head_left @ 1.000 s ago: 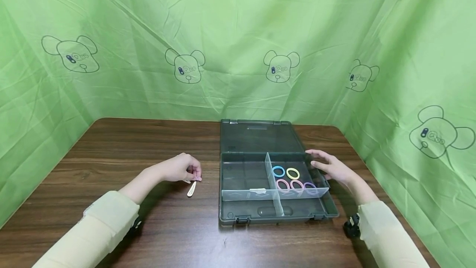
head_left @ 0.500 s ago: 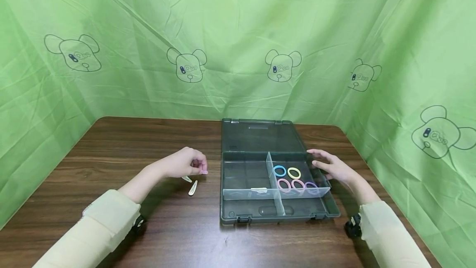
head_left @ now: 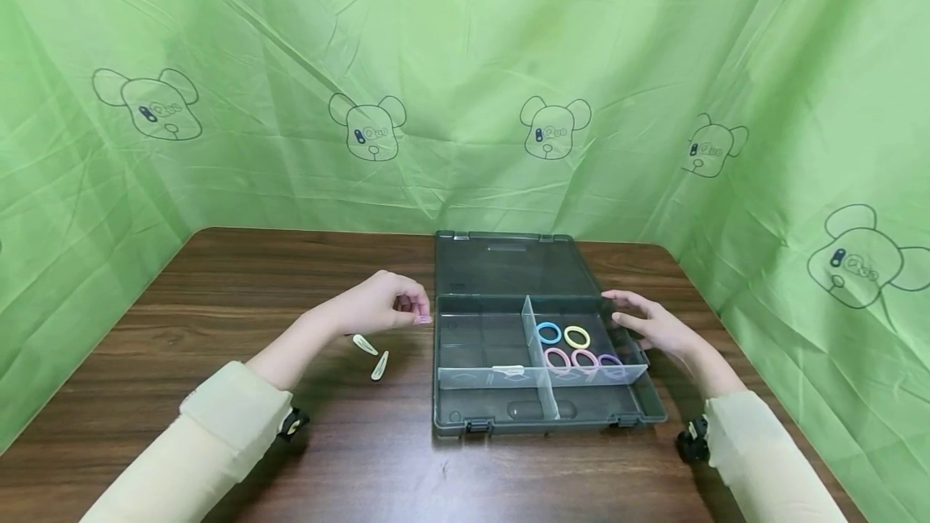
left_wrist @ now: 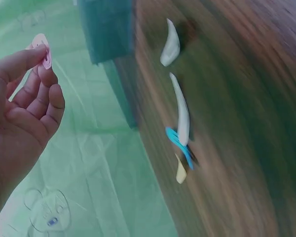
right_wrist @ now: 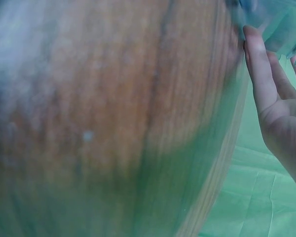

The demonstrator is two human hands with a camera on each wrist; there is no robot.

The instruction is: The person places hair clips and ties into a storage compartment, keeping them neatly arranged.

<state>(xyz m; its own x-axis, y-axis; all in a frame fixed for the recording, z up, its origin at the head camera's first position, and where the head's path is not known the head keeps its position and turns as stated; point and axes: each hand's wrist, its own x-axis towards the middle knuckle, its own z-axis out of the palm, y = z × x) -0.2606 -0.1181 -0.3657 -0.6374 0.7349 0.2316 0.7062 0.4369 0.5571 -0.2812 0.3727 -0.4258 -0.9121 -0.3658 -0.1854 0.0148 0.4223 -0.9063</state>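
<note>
Between thumb and fingers, my left hand [head_left: 388,305] pinches a small pink hair clip [left_wrist: 41,38], held just left of an open dark translucent organizer box [head_left: 523,428]. Two white snap hair clips [head_left: 364,344] lie on the table below that hand. A blue hair clip [left_wrist: 179,143] and a yellow one [left_wrist: 181,174] show in the left wrist view; the hand hides them from the head camera. My right hand [head_left: 657,332] rests with extended fingers on the box's right side. Ring-shaped hair ties, blue [head_left: 549,324], yellow [head_left: 577,328], pink [head_left: 557,350] and purple, fill the back right compartment.
Clear dividers [head_left: 465,378] split the box into compartments. A white clip-like piece [head_left: 508,370] lies by the divider in the back left one. The box lid [head_left: 512,265] leans back toward the green curtain [head_left: 458,63]. The wooden table [head_left: 254,281] spreads to the left.
My left hand has lifted the pink clip from beside the white clips and carried it right, to the box's left edge. The right hand stays at the box.
</note>
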